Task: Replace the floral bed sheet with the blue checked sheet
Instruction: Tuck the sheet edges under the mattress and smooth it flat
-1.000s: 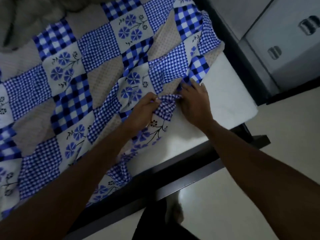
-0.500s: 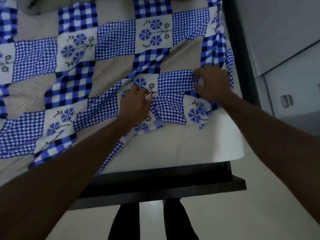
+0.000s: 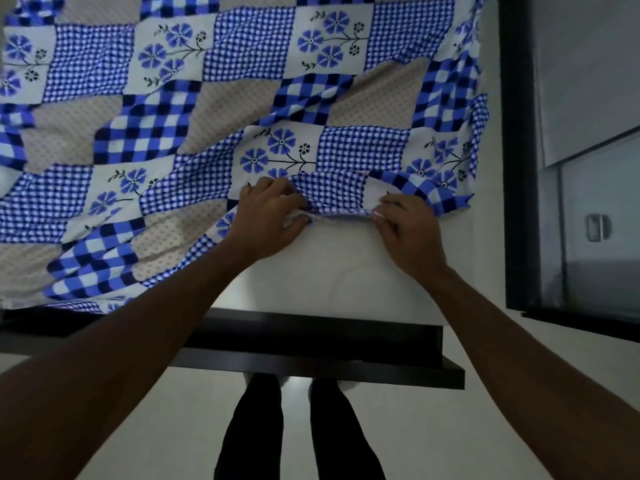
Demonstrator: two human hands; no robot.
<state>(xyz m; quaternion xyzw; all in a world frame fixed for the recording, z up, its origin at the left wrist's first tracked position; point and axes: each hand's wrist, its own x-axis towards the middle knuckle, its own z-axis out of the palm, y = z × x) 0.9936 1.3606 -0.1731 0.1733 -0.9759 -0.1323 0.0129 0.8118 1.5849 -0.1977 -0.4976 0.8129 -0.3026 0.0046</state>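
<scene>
Left grip (image 3: pixel 268 216) and right grip (image 3: pixel 408 226) pinched the blue checked sheet (image 3: pixel 221 109) at its bunched edge, bare mattress (image 3: pixel 339 268) just below. Pulling both evenly would likely flatten it.

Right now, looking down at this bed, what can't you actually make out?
Head view, blue checked sheet: cut off by the top and left edges, so its far side is unseen.
Left hand and right hand: the folds in each grip hide some fingertips.
Mattress: covered by the sheet except the near corner.
Legs: the feet are tucked under the bed frame.
A second sheet: none in frame.
</scene>
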